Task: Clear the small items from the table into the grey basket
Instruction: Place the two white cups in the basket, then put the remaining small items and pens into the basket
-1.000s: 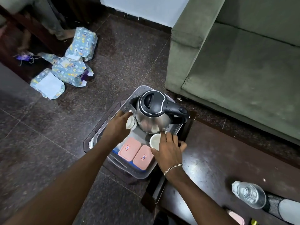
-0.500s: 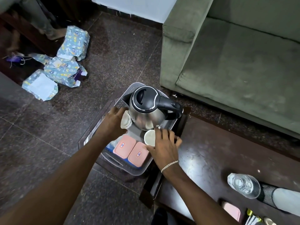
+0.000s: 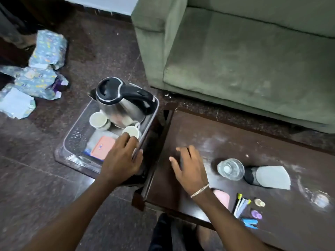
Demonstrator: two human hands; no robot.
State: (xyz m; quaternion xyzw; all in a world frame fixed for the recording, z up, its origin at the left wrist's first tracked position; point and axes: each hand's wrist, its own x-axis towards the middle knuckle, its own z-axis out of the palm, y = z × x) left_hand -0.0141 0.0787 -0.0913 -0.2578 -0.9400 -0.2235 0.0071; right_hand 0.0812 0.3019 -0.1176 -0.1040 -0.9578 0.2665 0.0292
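Note:
The grey basket (image 3: 72,140) sits on the floor left of the dark table (image 3: 226,142). Inside it stand a steel kettle (image 3: 119,102), two white cups (image 3: 97,120) (image 3: 131,132) and a pink-lidded box (image 3: 103,147). My left hand (image 3: 121,156) hovers over the basket's near right corner, fingers apart, its fingertips at the right cup. My right hand (image 3: 188,165) is over the table's left part, open and holding nothing. On the table lie a pink box (image 3: 222,197), pens (image 3: 241,204), a small bottle (image 3: 259,202), a purple cap (image 3: 256,214) and a blue item (image 3: 250,223).
A glass (image 3: 230,169) and a grey-and-black flask (image 3: 268,177) lying on its side are on the table's middle. A green sofa (image 3: 244,57) stands behind the table. Wrapped blue packets (image 3: 39,73) lie on the floor at left. My leg (image 3: 170,232) shows below the table edge.
Both hands have let go of the white cups, which now sit in the basket. My right hand has moved right, over the table. The view has swung right, showing more of the table.

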